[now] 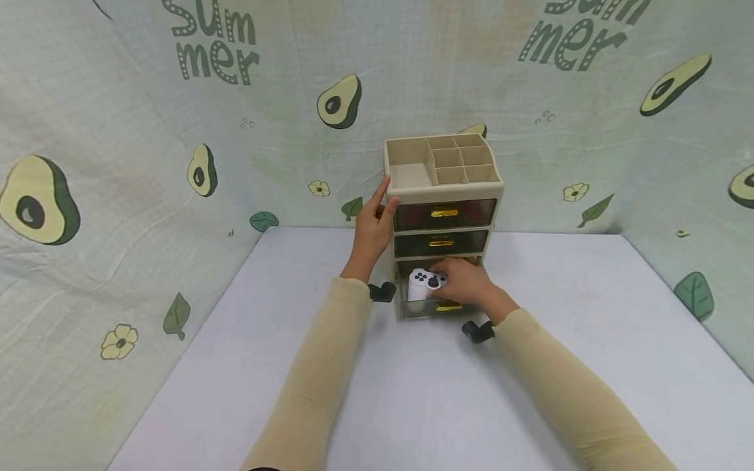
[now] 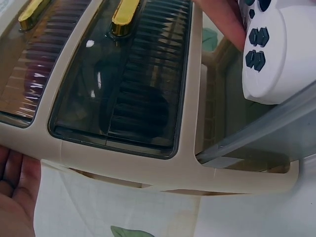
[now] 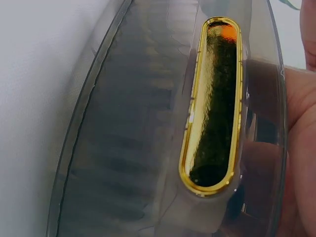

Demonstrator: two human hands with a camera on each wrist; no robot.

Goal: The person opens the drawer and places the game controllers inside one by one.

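Counter (image 1: 412,392) carries a beige drawer organizer (image 1: 443,196), whole only in the head view. Its bottom drawer (image 1: 425,307) stands pulled out; the right hand (image 1: 465,281) grips a white game controller (image 1: 425,281) over it. The left hand (image 1: 372,226), fingers straight, rests against the organizer's side. Only the right wrist view details the gold handle (image 3: 215,103).

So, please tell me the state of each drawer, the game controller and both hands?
Top drawer: closed.
Middle drawer: closed.
Bottom drawer: pulled out, open.
White game controller: held over the open bottom drawer.
Right hand: grips the controller.
Left hand: rests on the organizer's left side.
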